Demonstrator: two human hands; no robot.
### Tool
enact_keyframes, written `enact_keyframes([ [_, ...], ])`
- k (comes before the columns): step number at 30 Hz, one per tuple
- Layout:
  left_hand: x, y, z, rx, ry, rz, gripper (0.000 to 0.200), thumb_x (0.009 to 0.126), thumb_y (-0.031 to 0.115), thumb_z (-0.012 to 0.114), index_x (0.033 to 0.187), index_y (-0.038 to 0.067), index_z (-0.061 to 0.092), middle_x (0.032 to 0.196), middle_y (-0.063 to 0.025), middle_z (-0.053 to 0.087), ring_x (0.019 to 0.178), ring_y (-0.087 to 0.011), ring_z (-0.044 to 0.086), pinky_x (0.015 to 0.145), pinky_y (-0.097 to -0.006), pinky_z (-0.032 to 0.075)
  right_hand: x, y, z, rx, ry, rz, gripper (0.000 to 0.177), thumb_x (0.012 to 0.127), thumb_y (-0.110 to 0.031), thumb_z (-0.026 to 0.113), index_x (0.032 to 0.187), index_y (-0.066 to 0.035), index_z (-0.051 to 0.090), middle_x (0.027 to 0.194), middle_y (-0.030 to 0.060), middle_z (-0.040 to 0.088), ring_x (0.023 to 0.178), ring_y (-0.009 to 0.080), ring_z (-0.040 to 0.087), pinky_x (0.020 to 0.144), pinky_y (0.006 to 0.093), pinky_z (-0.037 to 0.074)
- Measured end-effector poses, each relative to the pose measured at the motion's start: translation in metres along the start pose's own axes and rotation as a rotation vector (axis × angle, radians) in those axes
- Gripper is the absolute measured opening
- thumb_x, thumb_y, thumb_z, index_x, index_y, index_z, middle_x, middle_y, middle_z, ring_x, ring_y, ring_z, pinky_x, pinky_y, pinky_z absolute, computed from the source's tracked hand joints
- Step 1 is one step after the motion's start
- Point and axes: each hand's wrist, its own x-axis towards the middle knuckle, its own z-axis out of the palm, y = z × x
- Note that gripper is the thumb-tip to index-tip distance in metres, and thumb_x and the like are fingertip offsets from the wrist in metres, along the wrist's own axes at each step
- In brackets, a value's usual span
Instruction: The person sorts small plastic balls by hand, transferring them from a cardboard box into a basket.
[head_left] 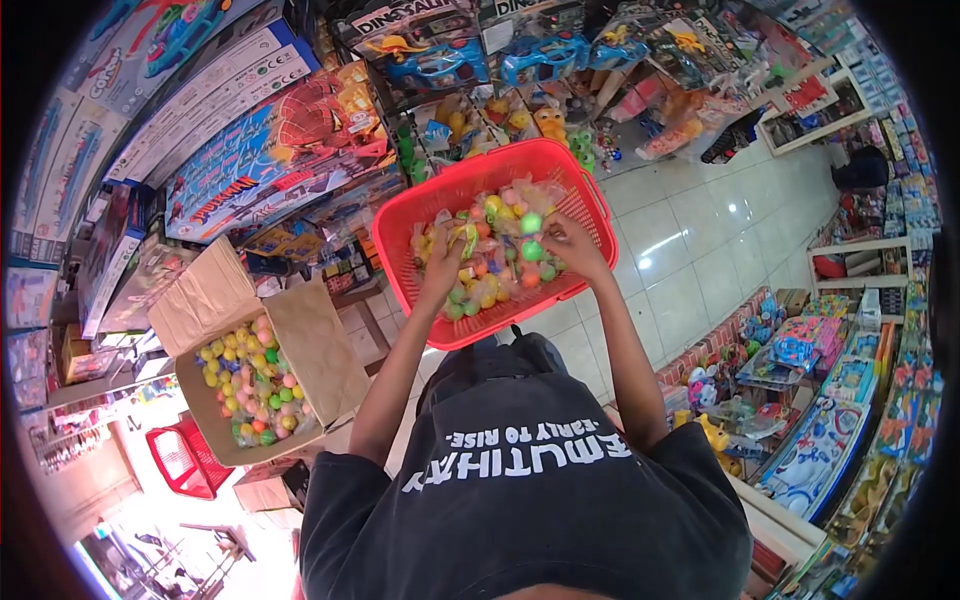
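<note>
A red plastic basket (405, 290) in front of me holds many small coloured balls (488, 292), yellow, green, orange and pink, many of them in clear plastic bags. My left hand (443, 262) is inside the basket on its left side, fingers curled around a clear bag with yellow in it (468, 241). On the right side, my right hand (572, 246) is bent with its fingers closed at the edge of a clear bag, beside two bright green balls (531, 236). The exact grip of the fingertips is too small to make out.
An open cardboard box (310, 350) with more coloured balls stands at the left. Behind it are large toy boxes (280, 150). Packaged toys (440, 65) line the far side, and stocked shelves (820, 400) the right. Pale floor tiles (690, 250) show beyond the basket. A second red basket (188, 458) sits lower left.
</note>
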Motion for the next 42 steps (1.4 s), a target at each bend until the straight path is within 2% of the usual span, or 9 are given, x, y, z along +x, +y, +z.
enact_keyframes([
  [5, 0.02, -0.032, -0.016, 0.286, 0.028, 0.181, 0.022, 0.088, 0.014, 0.046, 0.109, 0.007, 0.043, 0.105, -0.008, 0.047, 0.092, -0.0158, 0.048, 0.079, -0.0276, 0.041, 0.023, 0.038, 0.024, -0.442, -0.34, -0.067, 0.018, 0.071, -0.015, 0.066, 0.076, -0.003, 0.054, 0.07, 0.0091, 0.058, 0.064, 0.0173, 0.058, 0.058, 0.03, 0.045],
  [7, 0.02, -0.033, -0.015, 0.287, 0.038, 0.104, 0.024, 0.086, 0.015, 0.049, 0.108, 0.007, 0.044, 0.098, -0.0086, 0.05, 0.089, -0.0158, 0.048, 0.081, -0.0271, 0.037, 0.029, 0.06, 0.036, -0.72, -0.398, -0.045, 0.023, 0.064, -0.018, 0.07, 0.075, -0.002, 0.056, 0.074, 0.017, 0.06, 0.069, 0.0283, 0.06, 0.061, 0.0359, 0.046],
  [16, 0.024, -0.042, -0.005, 0.365, 0.052, -0.093, 0.023, 0.083, 0.021, 0.055, 0.097, 0.006, 0.043, 0.084, -0.007, 0.051, 0.076, -0.0138, 0.048, 0.07, -0.0267, 0.04, 0.026, 0.109, 0.048, -0.932, -0.501, 0.02, 0.033, 0.062, -0.023, 0.072, 0.08, 0.002, 0.058, 0.077, 0.0208, 0.06, 0.074, 0.0355, 0.06, 0.066, 0.0403, 0.048],
  [23, 0.036, -0.078, -0.007, 0.464, 0.033, -0.245, 0.029, 0.081, 0.025, 0.058, 0.091, 0.003, 0.04, 0.079, -0.008, 0.051, 0.073, -0.0149, 0.049, 0.066, -0.0292, 0.041, 0.027, 0.087, 0.058, -1.035, -0.613, 0.16, 0.036, 0.064, -0.026, 0.07, 0.086, 0.001, 0.06, 0.084, 0.0199, 0.061, 0.08, 0.0337, 0.06, 0.069, 0.0405, 0.049],
  [32, 0.045, -0.089, 0.002, 0.63, -0.053, -0.124, 0.046, 0.076, 0.028, 0.062, 0.108, 0.006, 0.039, 0.089, -0.0163, 0.056, 0.081, -0.0268, 0.058, 0.07, -0.0343, 0.045, 0.029, 0.096, 0.055, -1.147, -0.619, 0.191, 0.023, 0.072, -0.023, 0.058, 0.085, -0.006, 0.064, 0.084, 0.0122, 0.064, 0.076, 0.0246, 0.063, 0.062, 0.0361, 0.051],
  [34, 0.05, -0.086, 0.009, 0.638, -0.104, -0.253, 0.05, 0.075, 0.027, 0.062, 0.113, 0.007, 0.038, 0.094, -0.0186, 0.056, 0.084, -0.0278, 0.058, 0.072, -0.036, 0.046, 0.037, 0.094, 0.047, -0.844, -0.921, 0.63, 0.028, 0.072, -0.029, 0.06, 0.082, -0.003, 0.064, 0.078, 0.01, 0.064, 0.067, 0.0211, 0.062, 0.058, 0.0342, 0.049],
  [35, 0.053, -0.085, 0.013, 0.639, -0.107, -0.247, 0.05, 0.075, 0.027, 0.062, 0.113, 0.007, 0.038, 0.094, -0.0186, 0.056, 0.084, -0.0278, 0.058, 0.072, -0.036, 0.046, 0.038, 0.093, 0.044, -0.845, -0.915, 0.629, 0.028, 0.072, -0.029, 0.06, 0.082, -0.003, 0.064, 0.078, 0.01, 0.064, 0.067, 0.0211, 0.062, 0.058, 0.0342, 0.049],
  [37, 0.062, -0.094, 0.016, 0.658, -0.05, -0.115, 0.052, 0.073, 0.026, 0.064, 0.113, 0.006, 0.037, 0.095, -0.0189, 0.057, 0.086, -0.0294, 0.059, 0.074, -0.037, 0.046, 0.039, 0.093, 0.039, -0.814, -1.139, 0.49, 0.033, 0.076, -0.032, 0.058, 0.08, 0.0, 0.057, 0.065, 0.0066, 0.057, 0.052, 0.0176, 0.053, 0.048, 0.032, 0.046],
  [42, 0.071, -0.11, 0.015, 0.686, -0.131, 0.052, 0.063, 0.065, 0.018, 0.07, 0.116, 0.002, 0.037, 0.103, -0.0214, 0.053, 0.096, -0.0329, 0.054, 0.08, -0.038, 0.043, 0.039, 0.084, 0.038, -0.82, -1.048, 0.59, 0.041, 0.07, -0.04, 0.063, 0.084, -0.001, 0.062, 0.074, 0.0086, 0.062, 0.061, 0.0184, 0.058, 0.055, 0.0303, 0.048],
])
